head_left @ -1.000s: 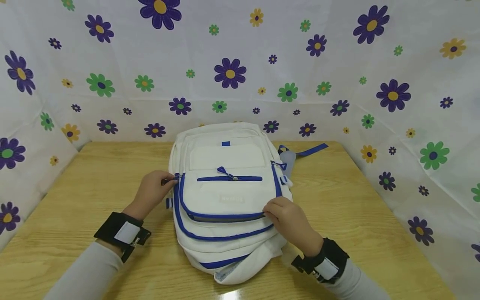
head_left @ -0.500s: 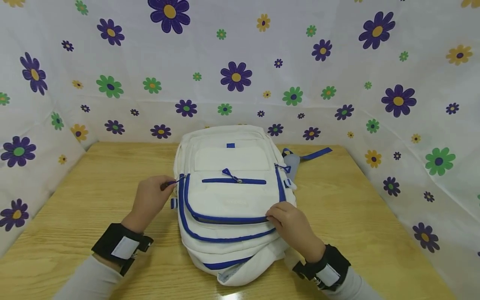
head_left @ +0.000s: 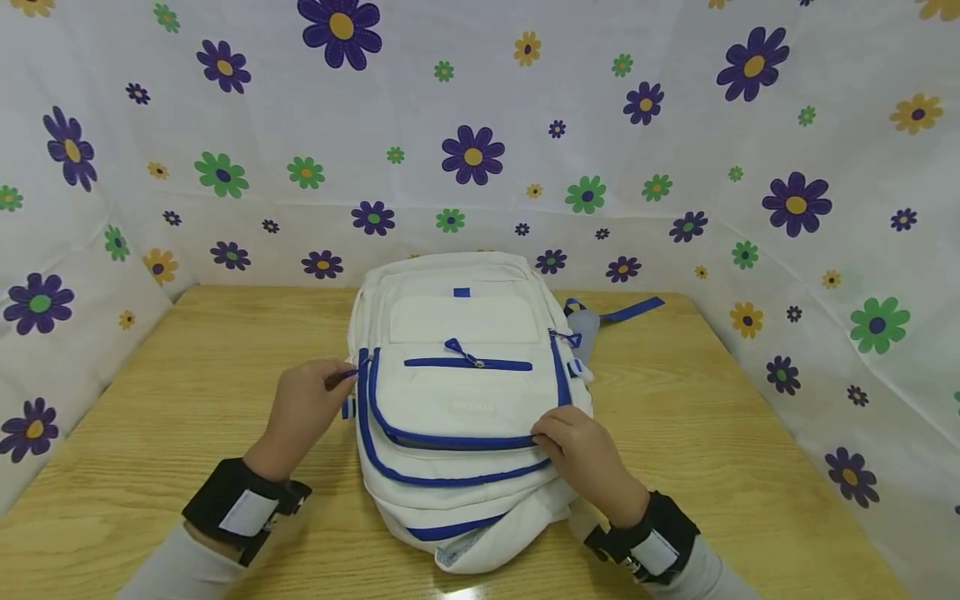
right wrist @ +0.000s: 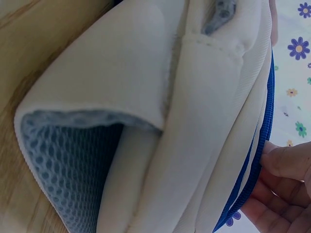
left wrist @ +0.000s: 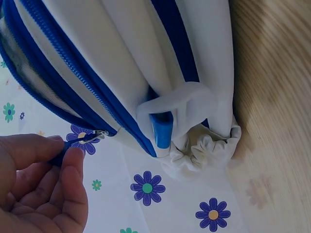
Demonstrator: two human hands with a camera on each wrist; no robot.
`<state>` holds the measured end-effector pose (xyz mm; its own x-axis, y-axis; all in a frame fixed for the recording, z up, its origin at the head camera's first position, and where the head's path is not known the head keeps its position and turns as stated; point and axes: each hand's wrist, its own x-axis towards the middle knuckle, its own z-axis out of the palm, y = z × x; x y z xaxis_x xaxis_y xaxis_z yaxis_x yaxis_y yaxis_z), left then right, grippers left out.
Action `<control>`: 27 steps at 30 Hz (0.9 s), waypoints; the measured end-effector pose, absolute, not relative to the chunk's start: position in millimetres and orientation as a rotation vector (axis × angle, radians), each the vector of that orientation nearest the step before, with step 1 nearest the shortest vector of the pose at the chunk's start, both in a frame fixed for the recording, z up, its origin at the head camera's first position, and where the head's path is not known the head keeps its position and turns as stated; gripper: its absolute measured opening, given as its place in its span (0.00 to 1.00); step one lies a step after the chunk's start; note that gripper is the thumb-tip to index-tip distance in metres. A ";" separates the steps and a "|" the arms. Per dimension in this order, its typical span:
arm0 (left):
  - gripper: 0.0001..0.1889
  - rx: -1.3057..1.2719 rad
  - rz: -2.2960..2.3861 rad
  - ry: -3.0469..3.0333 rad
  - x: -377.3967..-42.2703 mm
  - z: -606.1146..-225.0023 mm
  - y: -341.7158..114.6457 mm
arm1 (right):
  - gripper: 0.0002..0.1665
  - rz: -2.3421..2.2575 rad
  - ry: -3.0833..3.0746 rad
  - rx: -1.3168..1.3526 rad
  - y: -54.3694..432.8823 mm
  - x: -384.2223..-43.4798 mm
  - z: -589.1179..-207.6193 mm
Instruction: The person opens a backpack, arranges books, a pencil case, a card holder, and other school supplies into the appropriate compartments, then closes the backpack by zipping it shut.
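Note:
A white backpack (head_left: 465,321) with blue trim lies front side up. In the head view, my left hand (head_left: 300,408) is at its left side, near the upper end of the front pocket's curved zipper. The left wrist view shows thumb and finger pinching a dark blue zipper pull (left wrist: 77,140), whose metal slider (left wrist: 100,135) sits at the end of the blue zipper. My right hand (head_left: 588,454) pinches the lower right edge of the front pocket (head_left: 427,392). That pocket's lower edge gapes, its inside dark. The right fingertips are partly hidden behind the blue edge in the right wrist view.
The backpack rests on a wooden table (head_left: 720,467). A flowered cloth (head_left: 420,108) hangs behind and at both sides. A blue strap (head_left: 633,309) sticks out at the back right. A padded shoulder strap (right wrist: 73,160) with grey mesh folds out near the front.
The head view has shifted slightly. My left hand first drew the zipper pull out leftward, then came slightly lower and nearer the bag. My right hand stays at the pocket edge.

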<state>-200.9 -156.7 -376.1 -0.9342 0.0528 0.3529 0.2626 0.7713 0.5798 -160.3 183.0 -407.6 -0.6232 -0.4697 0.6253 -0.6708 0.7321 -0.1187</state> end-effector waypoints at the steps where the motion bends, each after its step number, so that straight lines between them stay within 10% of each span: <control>1: 0.09 -0.241 -0.935 -2.653 -199.9 -375.9 -156.5 | 0.12 0.462 -2.355 0.864 183.0 -160.4 -408.0; 27: 0.08 -0.259 -0.928 -2.660 -175.2 -374.3 -152.0 | 0.14 0.495 -2.318 0.851 181.5 -160.1 -411.4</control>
<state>-175.2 -152.0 -374.3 -0.9352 0.0675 0.3477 0.2691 0.7738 0.5735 -160.1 181.5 -411.4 -0.6050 -0.4488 0.6577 -0.6781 0.7233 -0.1303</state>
